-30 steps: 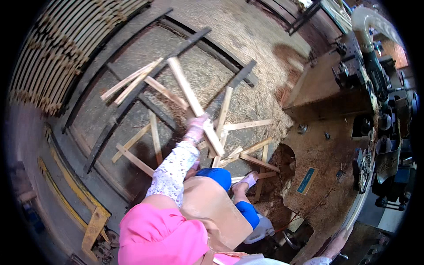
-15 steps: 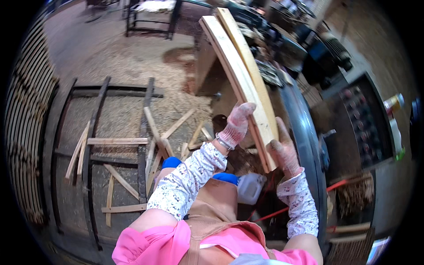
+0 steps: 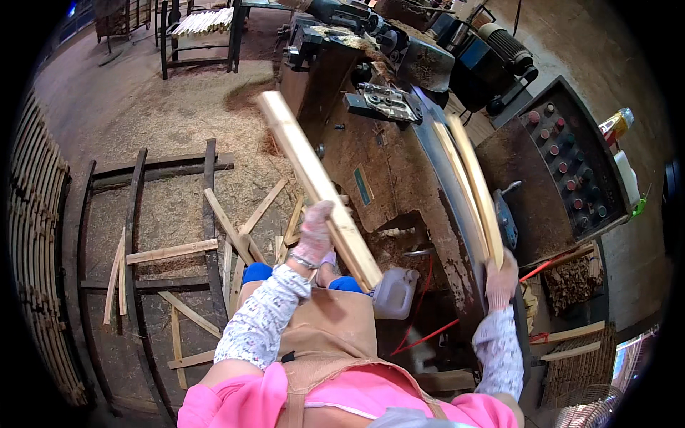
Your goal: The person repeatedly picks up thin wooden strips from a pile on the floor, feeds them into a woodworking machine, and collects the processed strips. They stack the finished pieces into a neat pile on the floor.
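Note:
My left hand (image 3: 312,232), in a pinkish knit glove, is closed around a thick pale wooden strip bundle (image 3: 321,185), tilted with its far end up and to the left. Whether it is several strips pressed together or fewer I cannot tell exactly. Off to the right, my right hand (image 3: 501,284), also gloved, grips the near ends of two wooden strips (image 3: 477,192). Those two lie along the machine's metal bed (image 3: 457,171), slightly apart at their far ends. Both forearms wear white patterned sleeves.
A brown woodworking machine (image 3: 389,164) stands ahead, with a metal fixture (image 3: 385,103) on top. At right is a control panel (image 3: 571,157) with several buttons. A dark metal rack (image 3: 135,214) with loose strips stands left. A plastic jug (image 3: 396,292) sits below; sawdust covers the floor.
My hands have moved apart. The strips held together before are now split: one bundle went left with my left hand, while two strips went right over the machine's bed with my right.

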A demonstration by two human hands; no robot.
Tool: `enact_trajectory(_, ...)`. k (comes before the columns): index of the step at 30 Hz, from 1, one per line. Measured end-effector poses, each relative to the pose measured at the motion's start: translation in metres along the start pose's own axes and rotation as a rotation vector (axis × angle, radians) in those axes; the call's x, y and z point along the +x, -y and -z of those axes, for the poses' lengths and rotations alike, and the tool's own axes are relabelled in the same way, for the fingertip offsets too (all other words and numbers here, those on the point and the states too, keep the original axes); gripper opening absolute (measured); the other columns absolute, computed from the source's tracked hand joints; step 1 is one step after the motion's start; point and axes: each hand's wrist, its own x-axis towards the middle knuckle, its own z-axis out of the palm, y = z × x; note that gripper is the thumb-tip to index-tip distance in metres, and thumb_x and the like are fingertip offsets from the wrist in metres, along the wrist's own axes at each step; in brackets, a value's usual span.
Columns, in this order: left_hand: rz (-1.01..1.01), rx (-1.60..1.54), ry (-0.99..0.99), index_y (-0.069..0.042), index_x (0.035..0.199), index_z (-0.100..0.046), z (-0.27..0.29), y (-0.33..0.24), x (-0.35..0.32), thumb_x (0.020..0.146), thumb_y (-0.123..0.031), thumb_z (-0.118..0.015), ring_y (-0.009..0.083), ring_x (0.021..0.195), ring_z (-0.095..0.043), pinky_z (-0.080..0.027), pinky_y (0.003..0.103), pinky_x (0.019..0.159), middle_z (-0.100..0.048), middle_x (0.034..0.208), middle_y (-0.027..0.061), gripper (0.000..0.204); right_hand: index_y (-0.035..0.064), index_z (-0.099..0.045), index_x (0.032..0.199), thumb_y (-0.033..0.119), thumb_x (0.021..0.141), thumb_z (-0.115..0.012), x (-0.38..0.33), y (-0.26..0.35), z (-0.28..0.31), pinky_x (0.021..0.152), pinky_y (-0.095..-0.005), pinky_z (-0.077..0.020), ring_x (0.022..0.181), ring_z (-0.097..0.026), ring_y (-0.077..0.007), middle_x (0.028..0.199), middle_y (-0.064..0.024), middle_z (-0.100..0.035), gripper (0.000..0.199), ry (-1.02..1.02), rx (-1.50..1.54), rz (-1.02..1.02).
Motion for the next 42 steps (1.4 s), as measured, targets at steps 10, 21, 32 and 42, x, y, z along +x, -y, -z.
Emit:
enact_trajectory(10, -0.274, 0.036, -0.513, 0.004, 0.103, -0.070, 0.124, -0.052, -0.028, 0.100, -0.022, -0.053, 0.0219, 0.085, -0.069, -0.056, 0.035, 0.079, -0.072, 0.092, 0.0141, 0.031, 0.0165, -0.051, 0.147, 0.045, 0.100, -0.055, 0.146, 0.164, -0.139, 0.092, -0.0480, -0.0531, 0.109, -0.067, -0.0451, 0.115, -0.0231, -0.072, 0.055, 0.052, -0.267, 0.104)
enact_trajectory(21, -0.338, -0.047, -0.901, -0.003, 0.099, -0.064, 0.248, -0.089, -0.097, 0.091, -0.024, -0.067, 0.0248, 0.071, -0.065, -0.056, 0.035, 0.068, -0.063, 0.079, 0.0076, 0.022, -0.0072, -0.061, 0.130, 0.001, 0.093, -0.065, -0.035, -0.037, 0.042, 0.105, -0.0352, -0.0466, 0.120, -0.060, -0.0248, 0.125, -0.0146, -0.059, 0.038, 0.245, 0.086, 0.009)
enact_trajectory(32, -0.455, 0.214, -0.681, 0.003, 0.109, -0.068, 0.229, -0.080, -0.059, 0.103, -0.022, -0.052, 0.0219, 0.083, -0.068, -0.059, 0.035, 0.077, -0.069, 0.092, 0.0124, 0.030, -0.0028, -0.069, 0.126, 0.017, 0.099, -0.067, 0.161, 0.024, -0.132, 0.096, -0.0365, -0.0537, 0.107, -0.070, -0.0280, 0.113, -0.0213, -0.072, 0.034, 0.085, 0.159, 0.392)
enact_trajectory(42, -0.823, 0.819, -0.431, -0.005, 0.119, -0.072, 0.082, -0.078, 0.008, 0.109, -0.026, -0.046, 0.0181, 0.093, -0.068, -0.060, 0.033, 0.086, -0.072, 0.102, 0.0087, 0.034, 0.0053, -0.053, 0.148, 0.012, 0.094, -0.069, 0.065, 0.257, -0.165, 0.112, -0.0320, -0.0415, 0.129, -0.058, -0.0212, 0.144, -0.0137, -0.060, 0.057, 0.771, 0.443, 0.603)
